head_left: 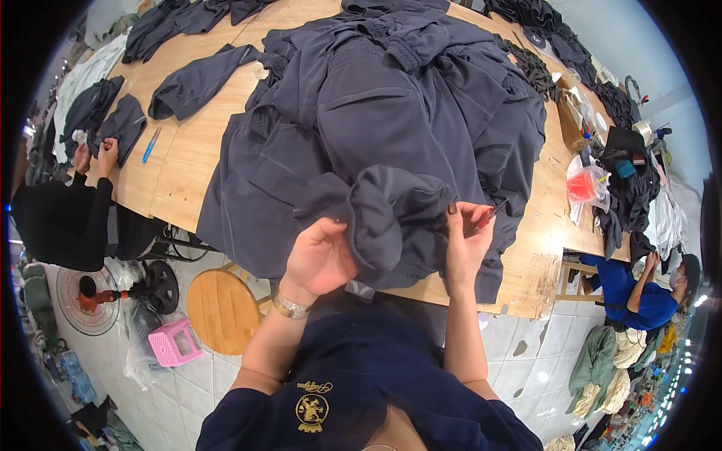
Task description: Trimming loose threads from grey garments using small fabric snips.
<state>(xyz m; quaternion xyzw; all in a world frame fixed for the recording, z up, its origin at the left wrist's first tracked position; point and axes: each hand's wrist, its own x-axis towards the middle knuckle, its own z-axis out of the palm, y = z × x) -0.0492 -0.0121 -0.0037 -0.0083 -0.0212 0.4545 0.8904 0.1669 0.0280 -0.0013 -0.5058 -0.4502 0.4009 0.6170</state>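
A bunched dark grey garment [380, 218] is held up at the table's near edge, its rolled edge turned toward me. My left hand [322, 259] grips the left side of this edge, thumb up, with a watch on the wrist. At the fabric's right side, my right hand [468, 244] pinches the cloth between thumb and finger. Tucked in the same hand are small red-handled thread snips [483, 218], their dark tip pointing away to the right. Beneath and behind lies a big heap of dark grey trousers [376, 113] with ribbed waistbands and a pocket seam showing.
The heap covers much of the wooden table [177, 161]. A blue pen-like tool [151, 145] lies at left, near a co-worker's hands [105, 154] on dark cloth. A red drink [585, 186] stands at right. A round stool [223, 310] and a fan [88, 301] are on the floor.
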